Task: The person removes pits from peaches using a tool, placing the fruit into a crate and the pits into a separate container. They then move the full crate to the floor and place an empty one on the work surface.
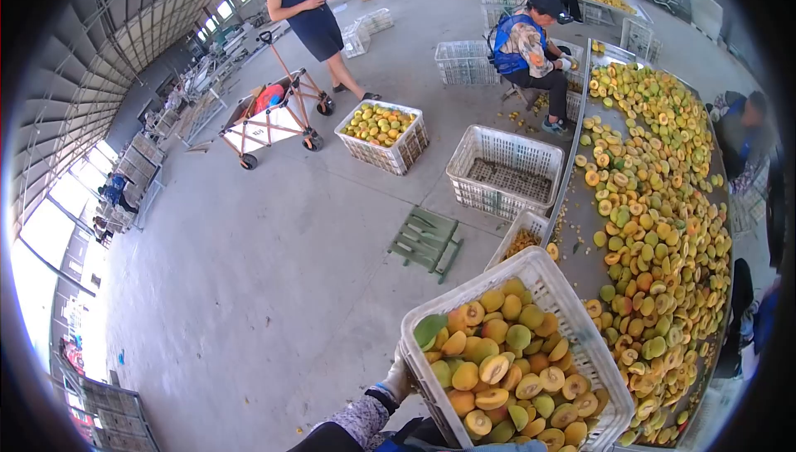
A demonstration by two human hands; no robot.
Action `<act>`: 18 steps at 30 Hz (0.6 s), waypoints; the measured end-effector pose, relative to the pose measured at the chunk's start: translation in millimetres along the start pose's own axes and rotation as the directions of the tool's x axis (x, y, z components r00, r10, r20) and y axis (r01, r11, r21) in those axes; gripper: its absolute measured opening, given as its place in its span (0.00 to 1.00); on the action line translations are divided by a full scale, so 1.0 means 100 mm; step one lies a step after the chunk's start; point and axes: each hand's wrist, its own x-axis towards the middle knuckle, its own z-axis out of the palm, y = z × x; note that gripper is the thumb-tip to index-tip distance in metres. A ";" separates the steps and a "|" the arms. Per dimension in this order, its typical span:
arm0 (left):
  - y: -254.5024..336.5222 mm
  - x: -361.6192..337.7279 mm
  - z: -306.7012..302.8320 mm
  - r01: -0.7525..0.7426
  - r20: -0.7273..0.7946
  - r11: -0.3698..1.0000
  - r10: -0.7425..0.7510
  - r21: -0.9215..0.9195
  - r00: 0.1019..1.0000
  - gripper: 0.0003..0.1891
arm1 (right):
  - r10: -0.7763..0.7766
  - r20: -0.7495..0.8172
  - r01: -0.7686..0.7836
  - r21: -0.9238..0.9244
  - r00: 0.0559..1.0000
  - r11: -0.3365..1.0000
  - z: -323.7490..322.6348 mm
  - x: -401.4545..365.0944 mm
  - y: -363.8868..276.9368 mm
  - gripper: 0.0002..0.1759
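A white plastic crate of yellow-green fruit, some whole and some halved, is tilted at the bottom centre, close to the camera. My left hand, in a pale glove, is at the crate's left side wall; its fingers are mostly hidden by the crate. A green leaf lies on the fruit at the upper left corner. My right hand is not visible. Right of the crate, a long metal table bears a large heap of halved fruit.
An empty white crate, a small crate of pits, a green folding stool and a full fruit crate stand on the floor. Beyond are a folding wagon, a standing person and a seated person. Others sit along the table.
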 end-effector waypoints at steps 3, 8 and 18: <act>0.12 0.09 0.33 -0.213 -0.016 0.964 0.218 0.160 0.976 0.46 | -0.112 0.102 0.110 0.026 0.988 0.994 -0.37 0.20 -0.02 0.19; 0.63 -0.43 1.69 -0.459 0.084 0.799 0.465 0.390 0.881 0.28 | 0.236 0.397 -0.377 0.327 0.887 0.867 -0.65 0.91 -1.02 0.16; 0.10 0.09 2.88 -0.878 0.518 0.466 0.782 -0.114 0.347 0.38 | -0.611 0.568 0.802 -0.563 0.551 0.199 -1.23 1.59 -0.94 0.22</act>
